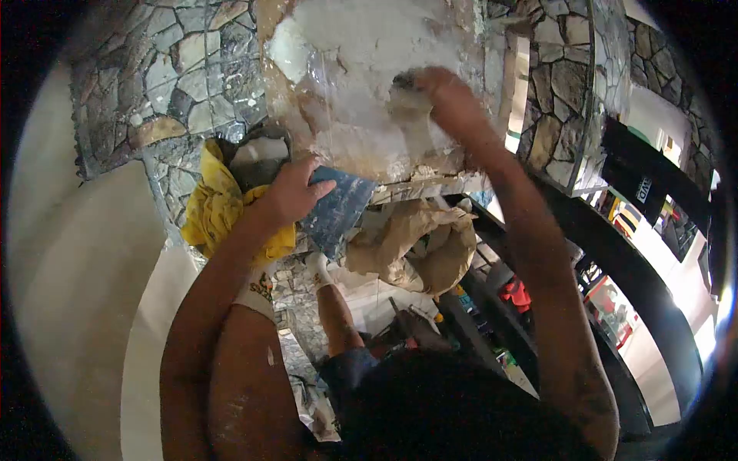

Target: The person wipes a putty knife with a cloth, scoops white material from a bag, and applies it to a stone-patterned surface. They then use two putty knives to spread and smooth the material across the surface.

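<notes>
My left hand (pixel 296 192) grips a flat blue plate (pixel 338 209) smeared with white, its thumb lying over the top face. My right hand (pixel 450 96) is raised against a panel (pixel 361 46) coated in pale plaster. Its fingers are closed around a small dark tool (pixel 403 81), blurred by motion, whose exact kind I cannot make out. Beside my left hand is a crumpled yellow cloth (pixel 215 192), next to a dark container (pixel 261 157) with pale material in it.
Below the panel stands an open brown paper bag (pixel 423 246). Stone-patterned surfaces (pixel 184 61) flank the panel on both sides. At the right, dark slanted bars (pixel 615 276) run past, with assorted items behind them. My legs and feet are below, near the bag.
</notes>
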`<action>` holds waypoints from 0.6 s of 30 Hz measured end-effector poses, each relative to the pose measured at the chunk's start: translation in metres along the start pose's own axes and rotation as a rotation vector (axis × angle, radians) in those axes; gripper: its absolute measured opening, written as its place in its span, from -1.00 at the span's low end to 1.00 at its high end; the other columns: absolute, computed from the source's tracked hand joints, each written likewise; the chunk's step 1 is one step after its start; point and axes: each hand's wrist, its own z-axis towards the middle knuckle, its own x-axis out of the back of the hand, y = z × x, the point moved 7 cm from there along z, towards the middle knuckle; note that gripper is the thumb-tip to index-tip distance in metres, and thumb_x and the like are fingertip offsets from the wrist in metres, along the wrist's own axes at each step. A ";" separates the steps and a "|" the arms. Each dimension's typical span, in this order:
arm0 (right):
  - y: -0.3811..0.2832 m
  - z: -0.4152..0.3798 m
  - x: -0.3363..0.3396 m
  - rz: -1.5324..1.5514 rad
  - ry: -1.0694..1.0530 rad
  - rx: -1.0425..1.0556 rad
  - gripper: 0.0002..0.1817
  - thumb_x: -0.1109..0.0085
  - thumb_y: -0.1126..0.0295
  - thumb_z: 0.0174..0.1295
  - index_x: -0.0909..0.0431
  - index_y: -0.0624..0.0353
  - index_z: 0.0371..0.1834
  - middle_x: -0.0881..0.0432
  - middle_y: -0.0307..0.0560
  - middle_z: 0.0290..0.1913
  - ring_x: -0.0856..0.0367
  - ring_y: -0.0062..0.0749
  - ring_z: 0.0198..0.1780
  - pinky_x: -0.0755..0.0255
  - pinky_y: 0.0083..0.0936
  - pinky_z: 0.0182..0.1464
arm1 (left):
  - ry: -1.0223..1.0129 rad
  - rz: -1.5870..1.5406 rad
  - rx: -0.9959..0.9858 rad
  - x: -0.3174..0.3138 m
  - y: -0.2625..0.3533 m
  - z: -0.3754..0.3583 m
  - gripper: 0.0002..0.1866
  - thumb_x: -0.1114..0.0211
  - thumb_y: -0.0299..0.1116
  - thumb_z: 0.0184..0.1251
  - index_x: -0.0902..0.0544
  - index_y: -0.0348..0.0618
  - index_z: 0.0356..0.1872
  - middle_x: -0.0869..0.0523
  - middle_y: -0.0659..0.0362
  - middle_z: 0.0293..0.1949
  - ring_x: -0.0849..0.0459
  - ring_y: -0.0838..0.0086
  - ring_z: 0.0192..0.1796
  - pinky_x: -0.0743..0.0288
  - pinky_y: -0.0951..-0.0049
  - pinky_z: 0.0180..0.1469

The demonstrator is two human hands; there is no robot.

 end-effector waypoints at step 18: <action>0.019 0.014 0.003 -0.110 -0.064 -0.188 -0.63 -0.06 0.51 -0.03 -0.51 0.10 -0.07 -0.53 0.07 -0.03 -0.49 -0.03 0.03 -0.36 -0.24 0.11 | -0.049 0.119 0.140 -0.004 -0.001 -0.003 -0.56 -0.24 -0.21 0.15 -0.47 -0.43 -0.11 -0.57 -0.23 -0.14 -0.52 -0.03 -0.01 -0.38 0.22 0.03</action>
